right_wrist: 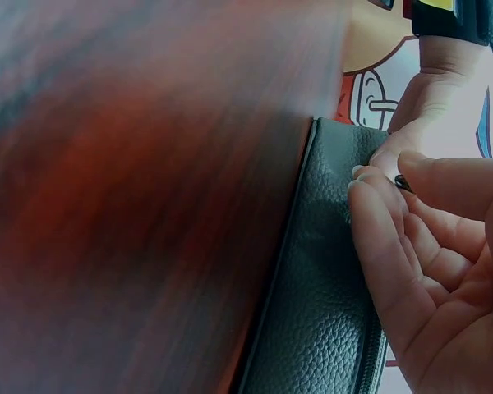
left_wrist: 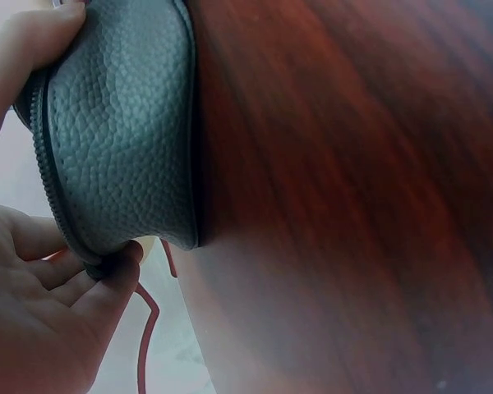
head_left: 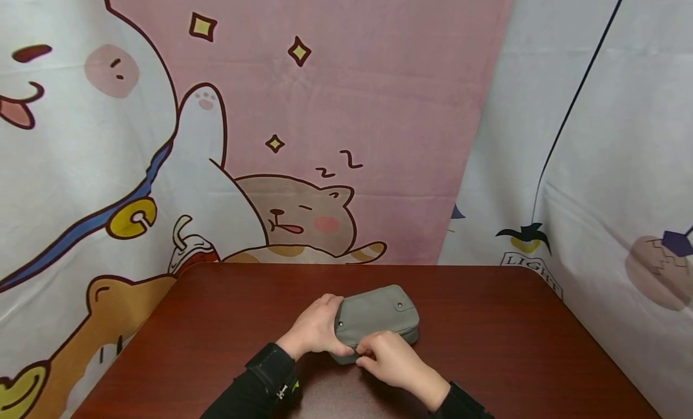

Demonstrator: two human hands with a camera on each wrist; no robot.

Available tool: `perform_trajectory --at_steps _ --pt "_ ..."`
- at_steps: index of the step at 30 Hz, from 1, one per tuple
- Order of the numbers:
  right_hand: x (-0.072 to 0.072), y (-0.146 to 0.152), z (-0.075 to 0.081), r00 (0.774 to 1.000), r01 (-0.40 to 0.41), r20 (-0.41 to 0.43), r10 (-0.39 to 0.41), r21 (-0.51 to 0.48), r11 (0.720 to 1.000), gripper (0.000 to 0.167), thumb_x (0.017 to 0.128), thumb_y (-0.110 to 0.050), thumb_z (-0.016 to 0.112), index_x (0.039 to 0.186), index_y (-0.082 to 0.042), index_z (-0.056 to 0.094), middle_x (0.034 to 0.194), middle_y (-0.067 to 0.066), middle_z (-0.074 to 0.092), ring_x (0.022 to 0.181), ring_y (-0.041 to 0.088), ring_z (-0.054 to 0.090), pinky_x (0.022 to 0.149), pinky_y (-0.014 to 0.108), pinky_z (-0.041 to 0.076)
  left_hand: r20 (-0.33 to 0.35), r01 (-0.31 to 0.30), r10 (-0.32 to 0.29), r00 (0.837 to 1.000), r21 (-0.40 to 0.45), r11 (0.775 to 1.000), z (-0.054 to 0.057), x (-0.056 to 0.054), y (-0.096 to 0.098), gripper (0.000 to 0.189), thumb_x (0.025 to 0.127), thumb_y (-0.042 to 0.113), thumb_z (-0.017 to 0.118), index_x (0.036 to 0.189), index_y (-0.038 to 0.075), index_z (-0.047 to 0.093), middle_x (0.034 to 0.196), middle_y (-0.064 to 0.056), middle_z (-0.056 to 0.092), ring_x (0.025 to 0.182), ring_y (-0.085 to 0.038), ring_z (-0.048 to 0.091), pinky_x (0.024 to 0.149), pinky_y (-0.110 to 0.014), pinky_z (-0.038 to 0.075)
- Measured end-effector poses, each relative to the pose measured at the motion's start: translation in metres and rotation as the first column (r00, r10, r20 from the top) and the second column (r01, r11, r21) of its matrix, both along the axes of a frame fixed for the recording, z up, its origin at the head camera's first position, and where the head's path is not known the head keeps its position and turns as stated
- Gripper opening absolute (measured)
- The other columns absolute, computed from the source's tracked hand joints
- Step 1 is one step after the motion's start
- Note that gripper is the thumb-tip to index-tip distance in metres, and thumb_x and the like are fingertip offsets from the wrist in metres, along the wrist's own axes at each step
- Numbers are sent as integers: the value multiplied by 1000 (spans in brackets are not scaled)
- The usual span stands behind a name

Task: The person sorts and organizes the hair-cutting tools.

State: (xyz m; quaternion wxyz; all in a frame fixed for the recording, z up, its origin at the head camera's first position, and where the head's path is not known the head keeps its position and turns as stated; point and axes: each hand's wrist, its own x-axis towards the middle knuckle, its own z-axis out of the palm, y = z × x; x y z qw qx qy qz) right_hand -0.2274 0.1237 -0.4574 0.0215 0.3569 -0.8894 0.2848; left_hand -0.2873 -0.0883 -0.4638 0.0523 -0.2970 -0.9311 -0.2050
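A grey-green pouch [head_left: 373, 311] of pebbled leather lies on the table, a zipper [left_wrist: 45, 160] running round its side and two round studs on top. My left hand [head_left: 316, 326] grips its left end, thumb along the near edge and fingers on the far side. At the near left corner my right hand [head_left: 392, 359] pinches a small dark zipper pull [right_wrist: 403, 183] between thumb and forefinger, close to the left thumb. The pouch's inside is hidden.
The reddish-brown wooden table [head_left: 503, 329] extends on both sides of the pouch. Behind it hangs a pink and white cartoon-printed curtain [head_left: 400, 124]. Black sleeves cover both forearms, and a dark band [head_left: 271, 365] circles the left wrist.
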Motion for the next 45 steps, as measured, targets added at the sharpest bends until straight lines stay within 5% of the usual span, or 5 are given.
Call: perform_trajectory --at_steps 15,26,33,45 --pt "-3 18 10 999 -49 22 49 0 999 11 88 -15 76 98 -11 75 87 -9 68 77 0 60 67 22 51 26 1 -1 1000 8 1000 2 0 0 109 57 53 90 138 -6 48 128 -15 53 106 -25 56 88 -38 50" --pt "-20 46 22 993 2 -118 -8 -50 999 18 87 -21 78 102 -13 71 92 -7 63 80 5 58 68 25 51 44 -3 3 999 1 1000 2 -1 0 110 56 55 90 138 -5 48 127 -14 53 104 -23 55 88 -36 50" --pt "-36 53 24 975 4 -221 2 27 1000 44 82 -29 82 118 -7 67 110 -2 64 102 16 59 86 37 51 44 -1 1 999 1 1000 0 -1 0 109 57 54 89 138 -4 48 127 -13 53 104 -22 55 88 -35 49" --pt "-59 50 20 983 -72 -155 95 147 986 95 72 -54 83 144 -3 49 148 15 45 137 34 39 104 54 38 38 2 -2 999 -1 1000 1 0 1 108 56 52 90 137 -4 49 125 -13 54 101 -21 55 86 -34 50"
